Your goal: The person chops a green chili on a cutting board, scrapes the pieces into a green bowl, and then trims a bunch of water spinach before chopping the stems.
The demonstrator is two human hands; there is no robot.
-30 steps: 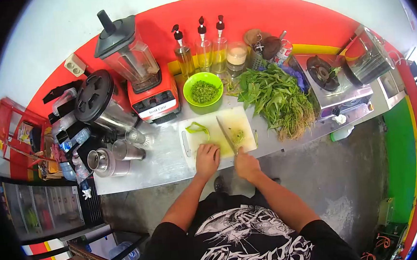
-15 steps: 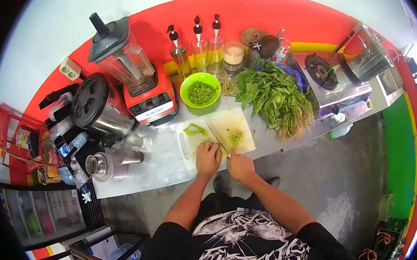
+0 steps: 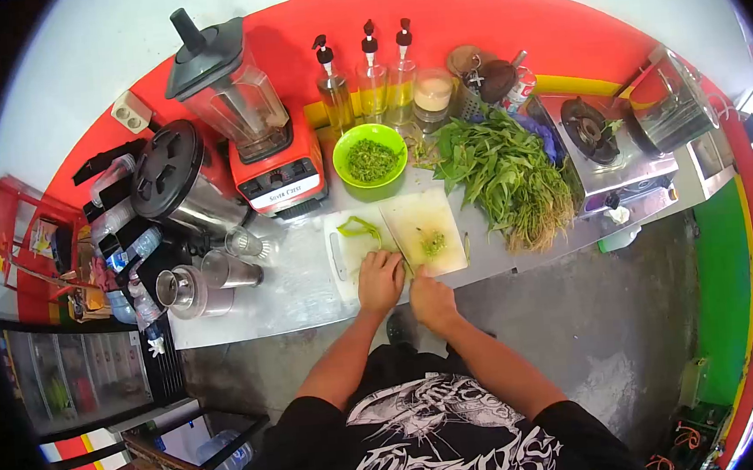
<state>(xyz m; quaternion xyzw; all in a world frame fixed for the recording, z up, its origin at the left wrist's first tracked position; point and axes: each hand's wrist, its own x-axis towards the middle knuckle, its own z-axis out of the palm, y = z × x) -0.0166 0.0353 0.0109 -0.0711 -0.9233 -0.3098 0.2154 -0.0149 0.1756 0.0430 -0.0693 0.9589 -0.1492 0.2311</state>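
Observation:
On the white cutting board (image 3: 341,277), my left hand (image 3: 381,281) presses down with its fingers curled together; what lies under them is hidden. Close beside it, my right hand (image 3: 435,303) is wrapped round the handle of a knife (image 3: 401,249), whose blade slants away across the board. Long green vegetable strips (image 3: 360,227) lie just beyond my left fingers. To the right of the blade sits a small heap of chopped greens (image 3: 433,245). A lime-green bowl (image 3: 373,190) full of finely chopped greens stands behind the board.
A large bunch of leafy greens with roots (image 3: 512,173) lies right of the bowl, near a gas stove (image 3: 621,170). Left are a red blender (image 3: 281,176), metal cups (image 3: 230,270) and a black-lidded container (image 3: 167,167). Pump bottles (image 3: 372,87) line the wall.
The view has shifted slightly, so the counter items sit a little further right. My right hand has drawn slightly nearer my body with the knife; my left hand stays on the board.

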